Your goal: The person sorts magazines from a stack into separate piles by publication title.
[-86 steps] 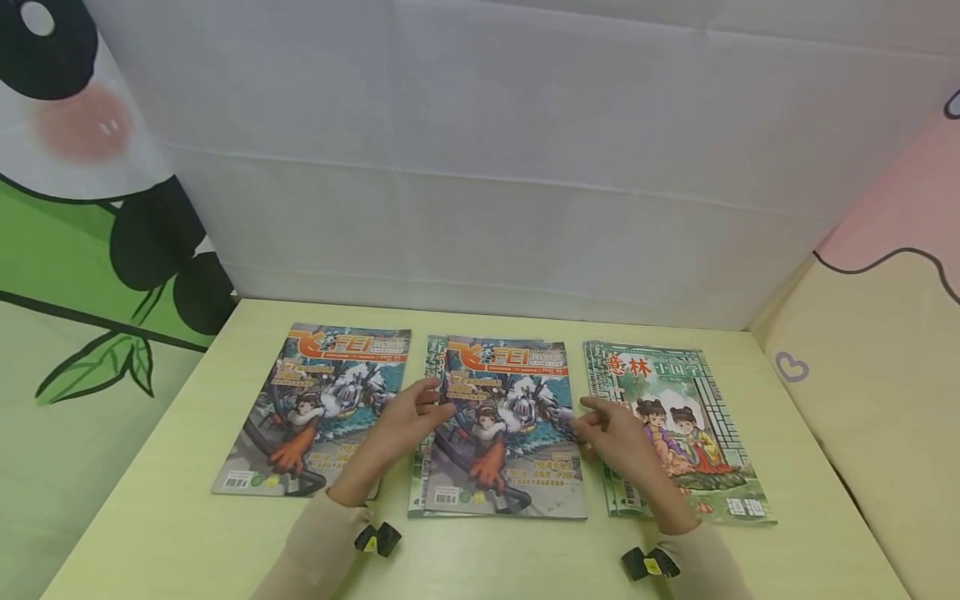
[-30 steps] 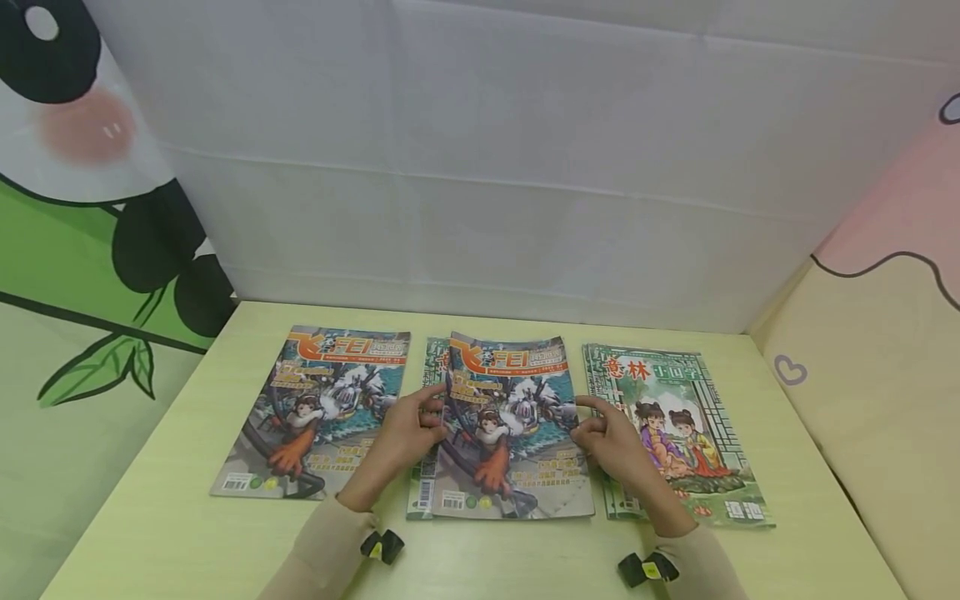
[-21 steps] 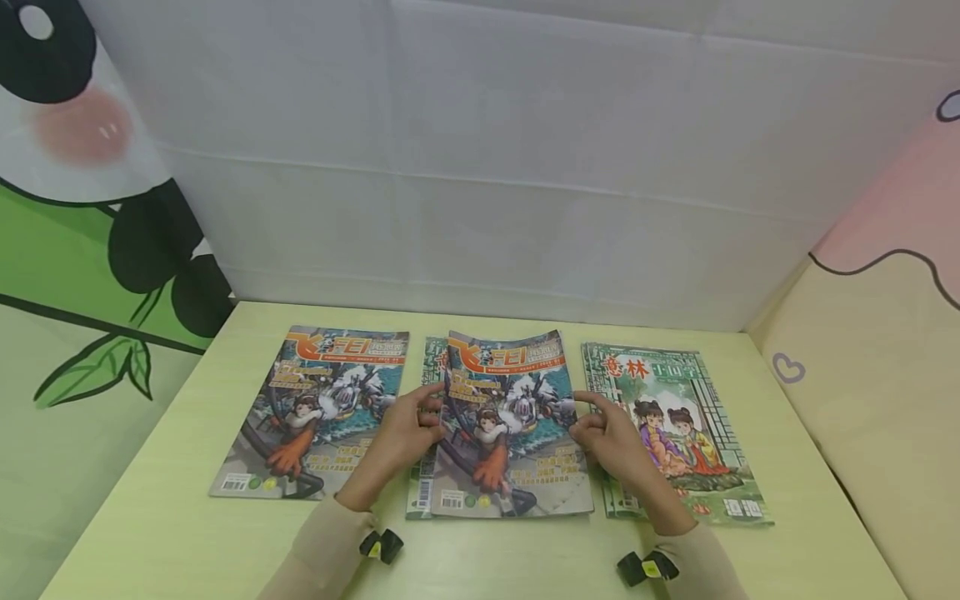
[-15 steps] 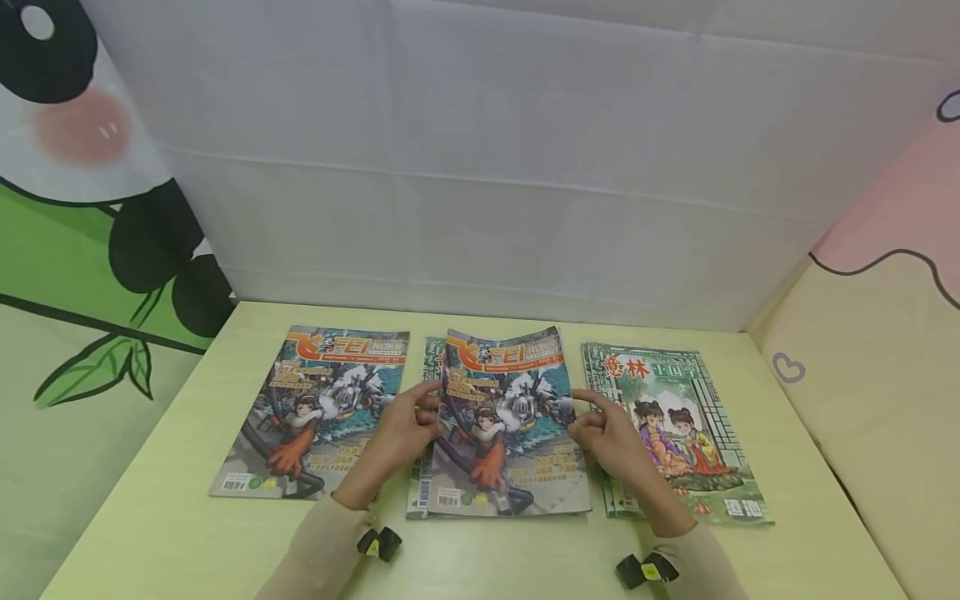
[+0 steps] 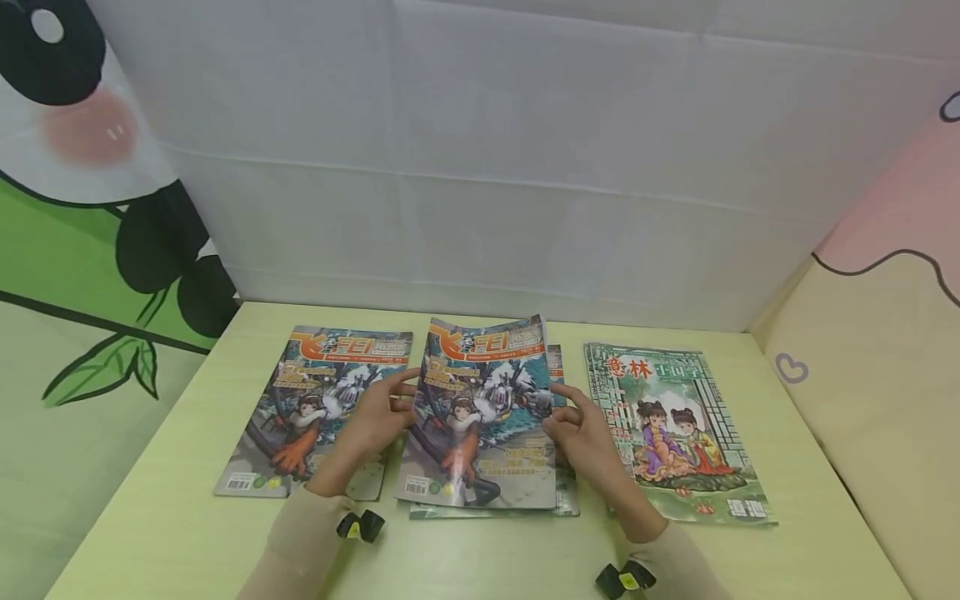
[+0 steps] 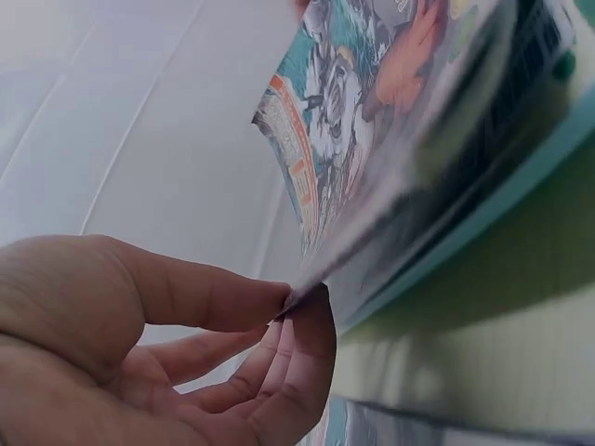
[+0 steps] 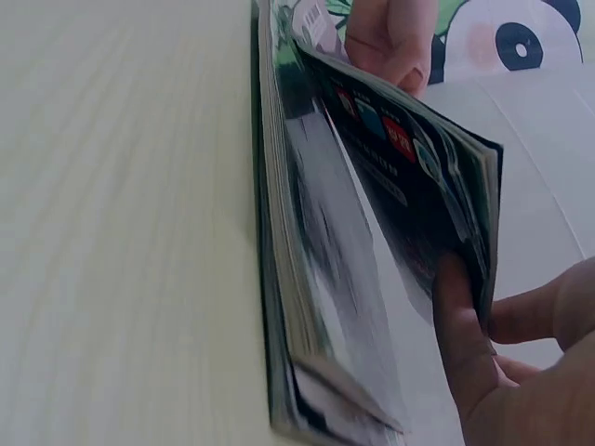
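My left hand (image 5: 375,422) and right hand (image 5: 588,442) hold a FEI comic magazine (image 5: 483,417) by its opposite side edges. The magazine is raised and slightly bowed above the middle stack (image 5: 567,500). Seen from the left wrist, thumb and fingers pinch the edge of the magazine (image 6: 363,121). In the right wrist view, the right fingers (image 7: 456,307) grip the other edge, and the dark back cover (image 7: 390,158) is lifted off the stack below. A matching FEI magazine (image 5: 315,417) lies to the left, partly behind my left forearm.
On the right lies a stack of green magazines (image 5: 682,433) with two cartoon children on the cover. All rest on a pale yellow table (image 5: 480,558), backed by a white cloth wall (image 5: 480,208). Printed cartoon panels stand at the left and right sides.
Both hands have taken hold of the top middle magazine, lifted it, and carried it left. More of the stack beneath now shows on its right side.
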Motion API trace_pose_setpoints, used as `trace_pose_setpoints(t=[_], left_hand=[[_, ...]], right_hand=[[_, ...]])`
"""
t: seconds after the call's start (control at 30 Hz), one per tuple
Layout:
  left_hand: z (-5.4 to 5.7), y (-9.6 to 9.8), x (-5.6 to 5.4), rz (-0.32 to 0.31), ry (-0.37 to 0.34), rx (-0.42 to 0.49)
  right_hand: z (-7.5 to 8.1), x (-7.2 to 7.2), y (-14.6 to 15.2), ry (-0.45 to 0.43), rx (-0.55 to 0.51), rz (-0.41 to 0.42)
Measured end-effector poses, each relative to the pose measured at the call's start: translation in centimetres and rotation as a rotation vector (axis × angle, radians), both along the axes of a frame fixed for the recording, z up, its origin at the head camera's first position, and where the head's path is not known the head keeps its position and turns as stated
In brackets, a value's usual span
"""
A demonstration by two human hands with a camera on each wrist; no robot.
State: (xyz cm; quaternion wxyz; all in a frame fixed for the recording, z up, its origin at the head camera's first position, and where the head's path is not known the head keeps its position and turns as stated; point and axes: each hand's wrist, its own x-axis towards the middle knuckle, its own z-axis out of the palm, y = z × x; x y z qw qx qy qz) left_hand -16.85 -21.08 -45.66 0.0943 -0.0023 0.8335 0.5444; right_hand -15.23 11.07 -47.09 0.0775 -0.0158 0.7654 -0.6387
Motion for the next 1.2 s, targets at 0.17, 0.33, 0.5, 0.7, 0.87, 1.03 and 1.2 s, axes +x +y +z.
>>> trace_pose_setpoints(t=[0.17,0.33,0.5,0.7,0.87,1.03,1.2], left_hand=[[0.1,-1.6,-0.3,-0.004,0.008,-0.037],[0.7,-2.9,-0.3,0.036,0.039,-0.133],[1.2,-4.5,-0.5,0.050,0.048,-0.199],[1.7,-7.1,-0.3,0.084,-0.015,-0.167],[2.1,-9.6,-0.4,0.078,-0.003,-0.200],[2.1,-12.1,-0.3,0.060,-0.012,-0.193],[2.0,-14.1,0.0,0.074,-0.037,-0.187]], right_hand=[[0.3,0.0,-2.2,0.016,0.020,-0.029],[0.4,0.1,-4.3,0.066,0.009,-0.008],[0.5,0.3,-6.2,0.150,0.022,0.020],[0.4,0.2,-8.7,0.177,0.003,0.047],[0.6,0.0,-10.7,0.178,-0.026,0.068],[0.7,0.1,-12.6,0.158,-0.066,0.080],[0.4,0.2,-14.5,0.121,-0.092,0.072]])
